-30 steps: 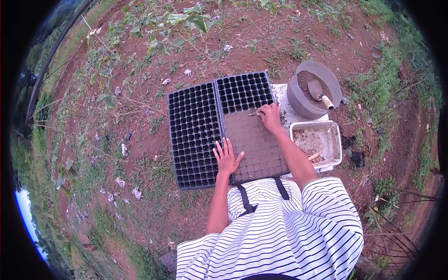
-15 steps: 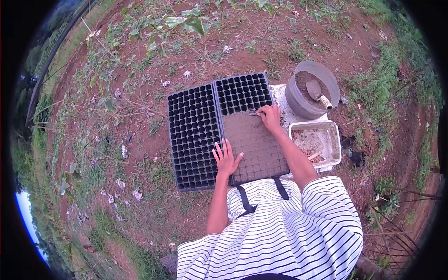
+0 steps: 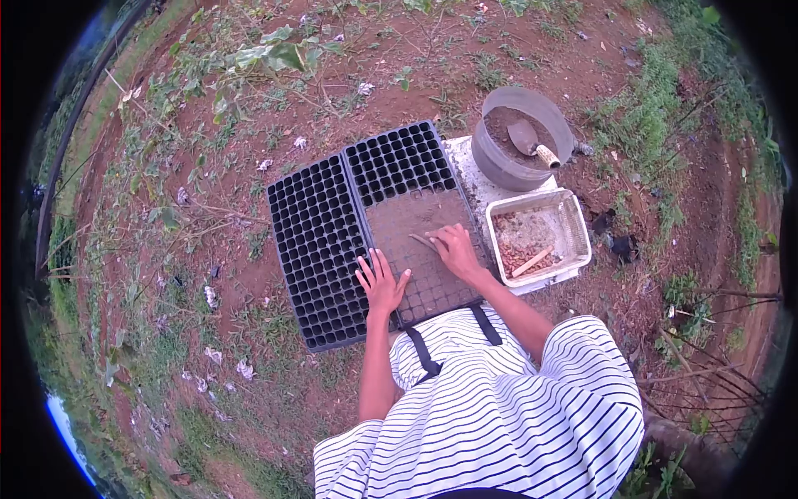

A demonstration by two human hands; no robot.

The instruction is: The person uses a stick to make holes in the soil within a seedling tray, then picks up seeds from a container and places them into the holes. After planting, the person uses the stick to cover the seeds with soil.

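Note:
A black seedling tray (image 3: pixel 399 166) lies in front of me, its nearer cells covered with brown soil (image 3: pixel 407 218) and its far rows unfilled. My left hand (image 3: pixel 382 289) rests with fingers spread across the seam between this tray and a second black seedling tray (image 3: pixel 320 241) on the left. Pinched in my right hand (image 3: pixel 455 252) is a thin, flat stick-like piece (image 3: pixel 421 241), held against the soil. Its exact kind is too small to make out, and the fingers cover one end.
At the right, a round grey tub (image 3: pixel 499 170) holds soil and a hand trowel (image 3: pixel 532 143). Nearer me, a white plastic basket (image 3: pixel 582 229) contains reddish-brown bits and a wooden stick (image 3: pixel 533 261). Both stand on a white board (image 3: pixel 461 158). Leafy plants (image 3: pixel 278 54) grow beyond the trays.
My right hand has drawn the stick-like piece nearer to me over the soil, away from the unfilled cells. My left hand stays at the seam. The whole view has shifted slightly.

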